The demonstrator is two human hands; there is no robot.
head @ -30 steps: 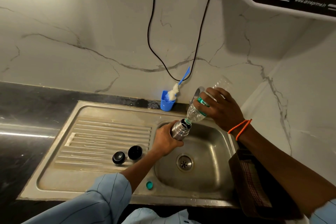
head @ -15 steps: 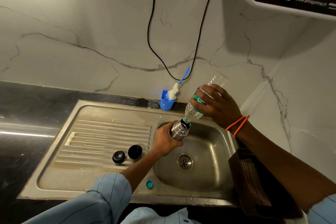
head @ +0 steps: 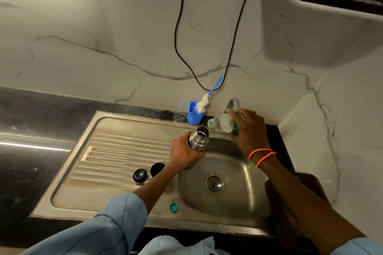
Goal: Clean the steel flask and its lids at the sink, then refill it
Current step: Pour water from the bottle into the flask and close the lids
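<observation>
**Flask held over the basin as the water bottle goes down**

A left hand (head: 182, 152) wraps its grip round the steel flask (head: 198, 138), holding it upright and uncapped over the back left corner of the sink (head: 234, 205) basin. The right hand (head: 249, 130) closes round a clear plastic bottle (head: 220, 123), laid near level at the sink's back rim beside the tap (head: 233, 103), mouth pointing at the flask but apart from it.

The refill looks close to done — the step now is judged to be parking the bottle and capping the flask. Done well, the flask stays vertical so nothing slops out, and the bottle is stood up rather than left on its side.

How full the flask is cannot be told; its mouth shows only dark. The bottle looks nearly empty. Two black lids (head: 140, 175) sit on the draining board near its basin edge, a green cap (head: 173, 207) at the front rim — a blue cup (head: 194, 117) holding a brush at the back.
</observation>
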